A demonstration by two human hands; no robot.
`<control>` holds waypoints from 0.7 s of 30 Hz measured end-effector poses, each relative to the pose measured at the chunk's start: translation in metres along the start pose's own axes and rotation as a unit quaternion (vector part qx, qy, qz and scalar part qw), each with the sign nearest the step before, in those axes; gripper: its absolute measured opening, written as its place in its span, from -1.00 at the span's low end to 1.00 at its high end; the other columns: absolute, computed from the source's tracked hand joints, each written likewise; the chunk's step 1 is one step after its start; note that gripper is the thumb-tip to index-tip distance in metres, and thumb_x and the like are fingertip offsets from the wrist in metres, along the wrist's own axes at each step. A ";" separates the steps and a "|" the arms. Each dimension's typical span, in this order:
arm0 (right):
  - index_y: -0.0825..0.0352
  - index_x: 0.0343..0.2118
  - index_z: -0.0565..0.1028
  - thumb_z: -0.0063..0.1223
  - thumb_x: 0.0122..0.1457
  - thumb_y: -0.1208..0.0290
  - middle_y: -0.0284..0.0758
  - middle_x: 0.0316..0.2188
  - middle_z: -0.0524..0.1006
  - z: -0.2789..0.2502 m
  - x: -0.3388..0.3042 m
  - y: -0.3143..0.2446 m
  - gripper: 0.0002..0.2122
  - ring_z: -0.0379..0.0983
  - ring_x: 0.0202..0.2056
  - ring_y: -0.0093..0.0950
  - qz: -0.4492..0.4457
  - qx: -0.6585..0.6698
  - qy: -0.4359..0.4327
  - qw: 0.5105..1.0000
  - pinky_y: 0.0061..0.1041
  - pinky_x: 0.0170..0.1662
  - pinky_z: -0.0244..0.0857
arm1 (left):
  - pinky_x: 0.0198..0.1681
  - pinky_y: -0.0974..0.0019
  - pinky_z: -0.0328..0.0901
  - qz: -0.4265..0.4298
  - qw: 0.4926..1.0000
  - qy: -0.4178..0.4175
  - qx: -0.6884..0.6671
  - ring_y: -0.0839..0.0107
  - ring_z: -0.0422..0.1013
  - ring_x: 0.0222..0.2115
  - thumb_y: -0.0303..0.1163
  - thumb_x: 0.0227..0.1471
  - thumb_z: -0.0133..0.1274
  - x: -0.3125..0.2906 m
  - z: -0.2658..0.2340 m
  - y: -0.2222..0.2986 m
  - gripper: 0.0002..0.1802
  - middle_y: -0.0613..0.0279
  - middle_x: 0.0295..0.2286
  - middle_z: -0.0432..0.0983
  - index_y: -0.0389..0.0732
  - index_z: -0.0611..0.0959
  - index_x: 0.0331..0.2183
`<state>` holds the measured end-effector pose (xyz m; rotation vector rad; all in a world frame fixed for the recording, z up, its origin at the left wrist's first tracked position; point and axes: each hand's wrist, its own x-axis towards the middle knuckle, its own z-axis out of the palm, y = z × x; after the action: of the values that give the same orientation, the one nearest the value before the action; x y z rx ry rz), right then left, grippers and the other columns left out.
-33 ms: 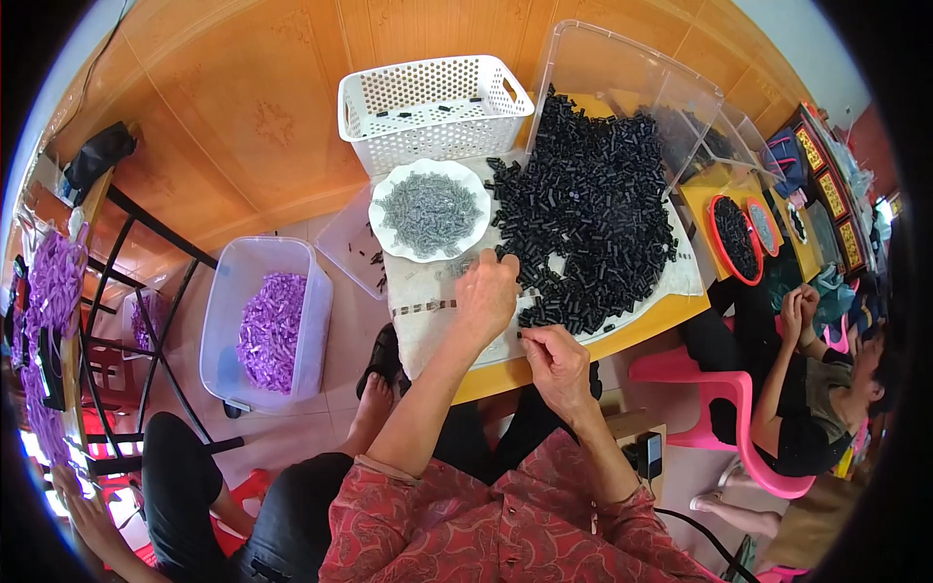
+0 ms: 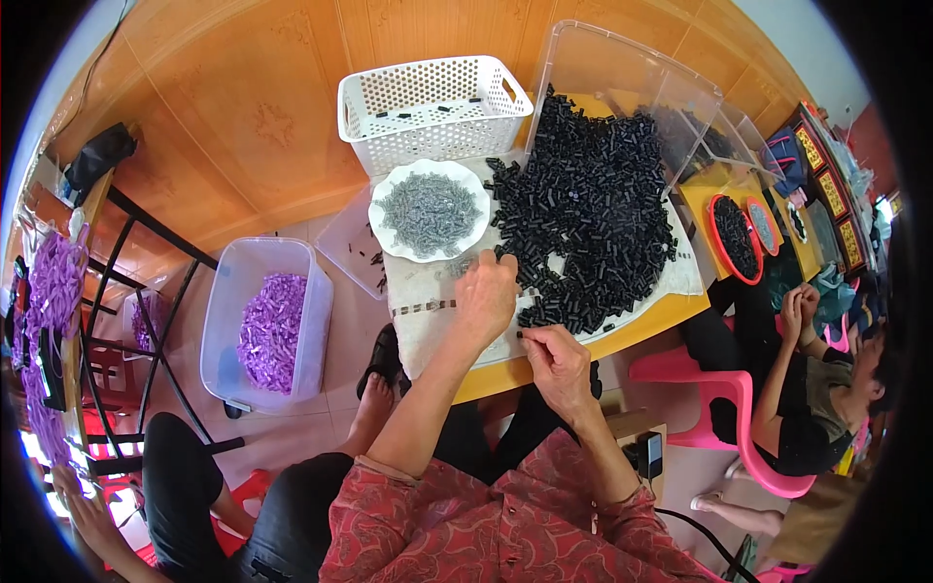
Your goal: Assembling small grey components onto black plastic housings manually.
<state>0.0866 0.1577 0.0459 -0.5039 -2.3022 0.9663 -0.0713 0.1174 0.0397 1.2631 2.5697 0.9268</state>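
Observation:
My left hand (image 2: pixel 486 296) reaches over the pale cloth (image 2: pixel 413 335), fingers bent down at its far side beside a few loose clear pieces. What its fingertips hold, if anything, is hidden. Just beyond it stands a white scalloped plate (image 2: pixel 393 236) heaped with small clear grey plastic pieces (image 2: pixel 432 209). Near the table's front edge my right hand (image 2: pixel 559 361) is closed, with a small black piece (image 2: pixel 523 335) at its thumb and fingertips. A large pile of short black plastic pieces (image 2: pixel 583 214) spreads on the cloth beyond my right hand.
Behind the plate sits a white perforated basket (image 2: pixel 418 136); a clear bin (image 2: pixel 622 63) lies tipped behind the pile. On the floor at left, a clear tub (image 2: pixel 219 330) holds purple pieces. Other people sit on both sides, one by a pink chair (image 2: pixel 743 418).

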 end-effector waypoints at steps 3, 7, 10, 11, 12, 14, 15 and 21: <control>0.40 -0.36 0.50 0.12 0.03 0.64 -0.19 -0.45 0.54 -0.001 -0.003 0.005 -0.90 0.51 -0.45 -0.27 0.001 -0.004 0.002 1.000 -0.44 -0.43 0.37 | -0.36 0.05 0.40 0.047 0.997 0.053 0.016 -0.02 0.46 -0.37 -0.49 -0.15 0.11 -0.005 0.003 0.002 -0.88 -0.09 -0.39 0.40 -0.28 0.56 -0.45; 0.40 -0.36 0.50 0.12 0.04 0.63 -0.19 -0.45 0.54 -0.003 -0.003 0.000 -0.91 0.51 -0.45 -0.28 -0.007 -0.009 0.001 1.000 -0.44 -0.42 0.37 | -0.38 0.06 0.39 0.076 0.994 0.060 0.042 0.00 0.46 -0.38 -0.47 -0.14 0.13 -0.010 0.005 0.000 -0.88 -0.07 -0.41 0.40 -0.27 0.56 -0.45; 0.40 -0.35 0.51 0.11 0.05 0.64 -0.18 -0.44 0.53 -0.007 -0.003 0.000 -0.91 0.51 -0.44 -0.28 0.001 0.002 0.025 1.000 -0.46 -0.42 0.37 | -0.39 0.12 0.39 0.081 0.992 0.081 -0.049 0.06 0.48 -0.42 -0.48 -0.09 0.13 -0.024 0.004 0.002 -0.89 -0.05 -0.39 0.44 -0.28 0.59 -0.41; 0.40 -0.35 0.51 0.11 0.05 0.64 -0.18 -0.44 0.53 -0.008 -0.002 -0.001 -0.91 0.51 -0.44 -0.28 0.000 0.003 0.026 1.000 -0.46 -0.42 0.37 | -0.39 0.16 0.38 0.080 0.985 0.097 -0.122 0.12 0.49 -0.44 -0.50 -0.06 0.13 -0.033 0.001 0.002 -0.88 -0.02 -0.39 0.48 -0.29 0.62 -0.37; 0.40 -0.32 0.51 0.10 0.05 0.65 -0.19 -0.43 0.53 -0.009 -0.002 -0.001 -0.89 0.50 -0.45 -0.31 0.003 0.007 0.032 0.999 -0.48 -0.42 0.37 | -0.39 0.16 0.38 0.081 0.984 0.096 -0.122 0.12 0.49 -0.44 -0.50 -0.06 0.13 -0.044 0.003 0.000 -0.88 -0.02 -0.39 0.48 -0.29 0.62 -0.37; 0.39 -0.30 0.52 0.09 0.06 0.65 -0.20 -0.42 0.53 -0.011 -0.003 -0.003 -0.87 0.50 -0.45 -0.33 0.007 0.010 0.037 0.999 -0.49 -0.41 0.37 | -0.42 0.30 0.39 -0.001 0.929 0.044 -0.367 0.28 0.48 -0.51 -0.50 -0.02 0.11 -0.067 0.008 -0.002 -0.87 0.03 -0.41 0.50 -0.31 0.62 -0.35; 0.38 -0.27 0.53 0.09 0.06 0.66 -0.22 -0.41 0.53 -0.011 -0.003 -0.006 -0.84 0.50 -0.45 -0.37 0.016 0.035 0.029 0.999 -0.51 -0.41 0.36 | -0.42 0.30 0.39 -0.003 0.929 0.045 -0.367 0.28 0.48 -0.51 -0.50 -0.02 0.11 -0.077 0.009 0.000 -0.87 0.03 -0.41 0.50 -0.31 0.62 -0.35; 0.36 -0.21 0.54 0.08 0.08 0.67 -0.26 -0.38 0.52 -0.006 -0.007 -0.011 -0.80 0.49 -0.44 -0.45 -0.024 0.088 -0.025 0.996 -0.55 -0.38 0.36 | -0.44 0.55 0.36 -0.135 0.802 0.021 -0.581 0.61 0.44 -0.47 -0.49 0.12 0.03 -0.109 0.009 0.003 -0.86 0.30 -0.42 0.52 -0.33 0.63 -0.29</control>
<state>0.0944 0.1499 0.0553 -0.3536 -2.2353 1.1572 0.0038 0.0410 0.0184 0.4629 1.4788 1.9490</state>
